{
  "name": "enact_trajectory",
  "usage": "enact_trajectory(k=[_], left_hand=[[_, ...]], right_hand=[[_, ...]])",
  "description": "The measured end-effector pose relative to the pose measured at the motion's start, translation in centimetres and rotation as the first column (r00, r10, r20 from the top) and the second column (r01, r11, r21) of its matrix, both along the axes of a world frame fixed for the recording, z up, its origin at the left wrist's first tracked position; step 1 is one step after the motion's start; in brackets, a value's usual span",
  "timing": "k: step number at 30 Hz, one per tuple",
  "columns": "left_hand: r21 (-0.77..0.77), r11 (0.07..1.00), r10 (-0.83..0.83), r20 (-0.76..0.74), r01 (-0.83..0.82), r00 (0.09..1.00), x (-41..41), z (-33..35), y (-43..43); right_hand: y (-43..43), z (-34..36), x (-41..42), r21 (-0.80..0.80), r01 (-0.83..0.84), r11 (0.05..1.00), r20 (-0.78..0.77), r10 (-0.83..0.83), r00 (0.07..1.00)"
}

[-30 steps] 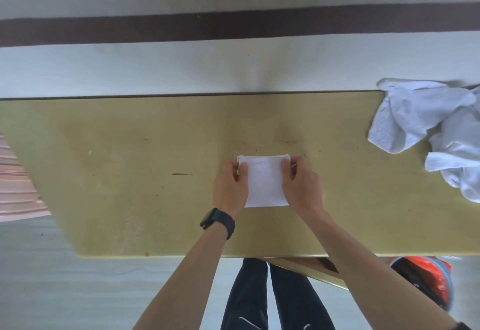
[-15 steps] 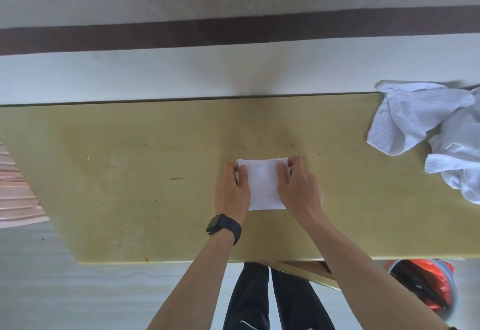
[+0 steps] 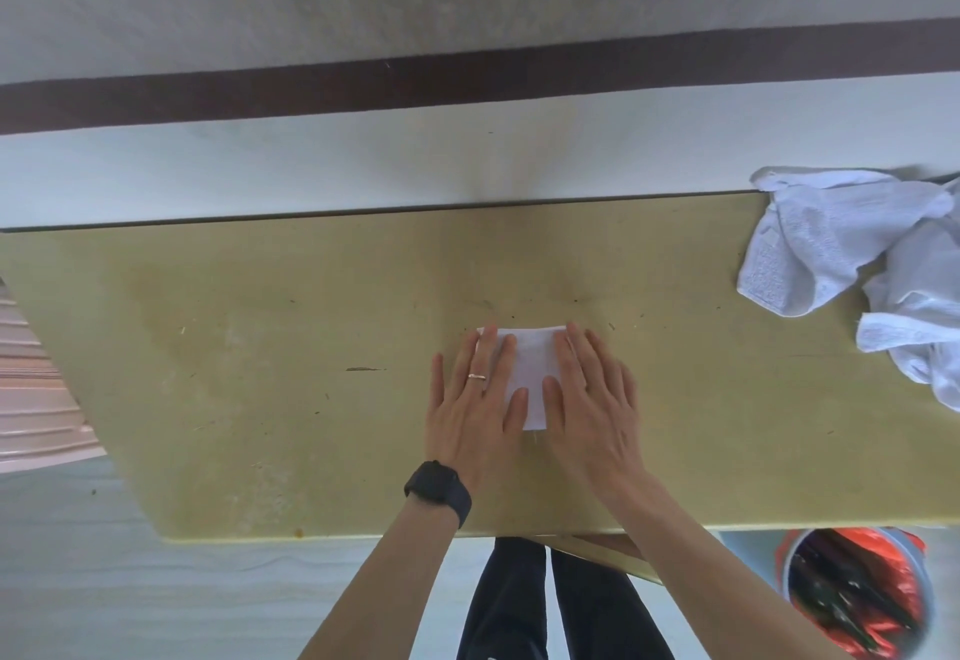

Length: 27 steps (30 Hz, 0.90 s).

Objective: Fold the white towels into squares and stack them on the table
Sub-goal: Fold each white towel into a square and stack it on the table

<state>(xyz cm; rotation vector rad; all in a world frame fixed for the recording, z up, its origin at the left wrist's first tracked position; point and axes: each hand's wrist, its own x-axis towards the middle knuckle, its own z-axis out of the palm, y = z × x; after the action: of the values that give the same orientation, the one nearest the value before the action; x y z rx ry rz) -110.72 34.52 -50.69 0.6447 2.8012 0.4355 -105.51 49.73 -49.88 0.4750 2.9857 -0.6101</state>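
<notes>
Near side: black watch (image 3: 439, 485) on left wrist. Mid-table (image 3: 260, 347): left hand (image 3: 475, 415) & right hand (image 3: 592, 410) lie flat, fingers straight and slightly spread, pressing down on the folded towel (image 3: 530, 363), w/ only its ctr strip and far edge showing btwn them. Far right: heap of unfolded towels (image 3: 841, 264) at table's far-right corner, well apart from the folded one.

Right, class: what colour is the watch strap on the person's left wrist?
Black. The watch on the left wrist shows clearly in the head view, the only view.
</notes>
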Motion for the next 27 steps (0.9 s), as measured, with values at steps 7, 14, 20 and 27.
enact_trajectory(k=[7, 14, 20, 27], left_hand=[[-0.093, 0.994, -0.039, 0.122, 0.051, 0.992, -0.9, -1.1, -0.6], [-0.034, 0.999, -0.034, 0.159, 0.040, 0.987, -0.8, -0.4, -0.8], [-0.100, 0.890, 0.456, 0.241, -0.445, 0.857, -0.8, 3.5, 1.0], [-0.166, 0.791, 0.594, 0.438, -0.589, 0.675, -3.4, 4.1, 3.5]], right_hand=[[0.6, -1.7, 0.0, 0.013, -0.055, 0.998, 0.156, 0.053, 0.986], [0.6, -0.7, 0.2, -0.052, -0.027, 0.998, 0.120, 0.033, 0.992], [0.0, 2.5, -1.5, -0.145, 0.440, 0.886, 0.250, -0.398, 0.883], [0.4, 3.5, -5.1, -0.320, 0.678, 0.662, 0.471, -0.509, 0.720]])
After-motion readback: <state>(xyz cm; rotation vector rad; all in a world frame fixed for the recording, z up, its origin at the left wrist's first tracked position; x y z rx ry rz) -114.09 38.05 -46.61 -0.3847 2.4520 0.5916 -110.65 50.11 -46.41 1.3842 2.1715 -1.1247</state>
